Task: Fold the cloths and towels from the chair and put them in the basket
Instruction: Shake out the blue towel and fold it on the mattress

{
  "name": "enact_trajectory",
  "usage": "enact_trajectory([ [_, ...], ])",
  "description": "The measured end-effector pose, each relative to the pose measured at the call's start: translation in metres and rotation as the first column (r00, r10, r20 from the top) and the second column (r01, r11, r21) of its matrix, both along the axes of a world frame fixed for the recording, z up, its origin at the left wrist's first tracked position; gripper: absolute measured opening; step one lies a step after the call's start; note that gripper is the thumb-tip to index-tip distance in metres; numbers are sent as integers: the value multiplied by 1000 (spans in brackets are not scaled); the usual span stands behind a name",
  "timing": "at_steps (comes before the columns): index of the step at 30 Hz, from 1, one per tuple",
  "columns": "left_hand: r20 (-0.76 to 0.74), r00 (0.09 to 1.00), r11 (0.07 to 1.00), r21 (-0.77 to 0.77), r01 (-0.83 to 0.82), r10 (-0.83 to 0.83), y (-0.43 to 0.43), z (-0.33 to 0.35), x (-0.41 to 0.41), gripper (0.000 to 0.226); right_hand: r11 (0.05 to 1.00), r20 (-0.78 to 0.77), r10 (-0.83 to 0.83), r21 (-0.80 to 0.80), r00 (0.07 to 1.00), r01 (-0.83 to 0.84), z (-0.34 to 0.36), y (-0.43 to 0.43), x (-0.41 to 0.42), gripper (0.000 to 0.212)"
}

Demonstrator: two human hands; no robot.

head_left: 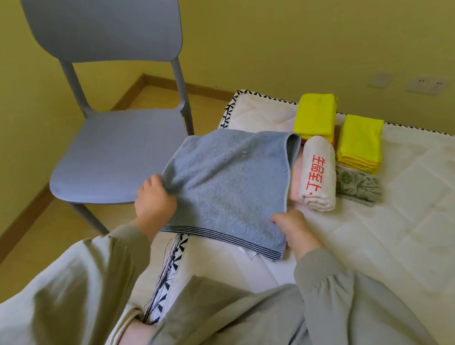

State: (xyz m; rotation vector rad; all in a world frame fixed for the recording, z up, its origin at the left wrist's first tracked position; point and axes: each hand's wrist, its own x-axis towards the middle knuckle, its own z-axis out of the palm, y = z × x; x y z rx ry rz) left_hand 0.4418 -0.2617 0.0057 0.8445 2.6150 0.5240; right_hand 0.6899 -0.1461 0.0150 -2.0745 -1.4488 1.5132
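Note:
A blue-grey towel (227,189) with a dark striped hem lies folded over at the mattress corner, its far edge lifted. My left hand (154,201) grips the towel's left corner. My right hand (293,227) pinches the towel's right edge near the hem. Beyond the towel sit a rolled white towel with red characters (319,173), two folded yellow cloth stacks (315,115) (360,142) and a folded green patterned cloth (358,186). The grey chair (116,155) stands to the left with a bare seat. No basket is in view.
The white quilted mattress (412,220) with a black-and-white patterned border stretches to the right. Yellow walls with wall sockets (426,85) close the back. Wooden floor (17,237) shows around the chair. My grey-green sleeves and lap fill the bottom of the view.

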Motion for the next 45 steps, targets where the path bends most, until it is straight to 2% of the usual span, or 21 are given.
enact_trajectory([
  [2, -140, 978, 988, -3, 156, -155, 12, 0, 21, 66, 988, -95, -148, -44, 984, 145, -13, 10, 6, 34],
  [4, -171, 932, 946, -3, 325, -320, 30, 1, 44, 69, 910, -196, -413, -56, 890, 410, -12, 16, 16, 55],
  [6, -135, 874, 879, 39, 476, -467, 47, 0, 71, 63, 734, -252, -646, 55, 721, 677, 11, 16, 28, 52],
  [8, -36, 819, 812, 109, 573, -573, 62, -2, 99, 58, 598, -330, -713, 175, 618, 782, 22, 30, 40, 43],
  [10, 26, 767, 761, 147, 632, -641, 74, -6, 124, 57, 628, -390, -643, 225, 659, 745, 27, 41, 44, 29],
  [13, 29, 705, 701, 144, 699, -709, 87, -12, 145, 56, 781, -365, -530, 141, 766, 608, 27, 47, 40, 31],
  [15, 29, 679, 677, 115, 727, -734, 96, -16, 149, 56, 815, -382, -518, 51, 765, 577, 22, 53, 38, 28],
  [17, 30, 671, 672, 54, 739, -741, 99, -19, 146, 58, 845, -428, -491, -25, 759, 533, 21, 57, 35, 33],
  [19, 36, 660, 660, -13, 751, -751, 101, -24, 144, 62, 876, -505, -463, -138, 728, 462, 22, 60, 34, 40],
  [23, 48, 654, 651, -71, 756, -755, 102, -31, 145, 71, 907, -615, -422, -271, 667, 323, 23, 67, 35, 33],
  [26, 36, 655, 651, -83, 755, -755, 100, -33, 147, 76, 897, -638, -440, -348, 632, 274, 25, 71, 36, 28],
  [29, 54, 658, 654, -69, 753, -752, 101, -32, 145, 79, 869, -637, -488, -420, 597, 262, 25, 68, 34, 35],
  [33, 73, 657, 656, -31, 754, -751, 100, -33, 141, 80, 871, -633, -480, -427, 607, 243, 39, 60, 32, 35],
  [36, 50, 638, 634, -80, 769, -768, 99, -34, 140, 78, 878, -672, -474, -405, 569, 254, 54, 54, 38, 23],
  [39, 43, 628, 622, -100, 777, -777, 99, -32, 142, 77, 866, -746, -492, -369, 449, 336, 65, 49, 43, 12],
  [41, 43, 621, 614, -110, 782, -783, 98, -33, 142, 76, 845, -766, -501, -334, 403, 417, 67, 45, 45, 13],
  [43, 44, 617, 610, -114, 784, -785, 97, -33, 143, 76, 793, -762, -540, -317, 358, 520, 67, 43, 47, 21],
  [45, 40, 618, 610, -114, 784, -786, 97, -33, 144, 76, 711, -756, -573, -267, 316, 650, 68, 40, 50, 20],
])
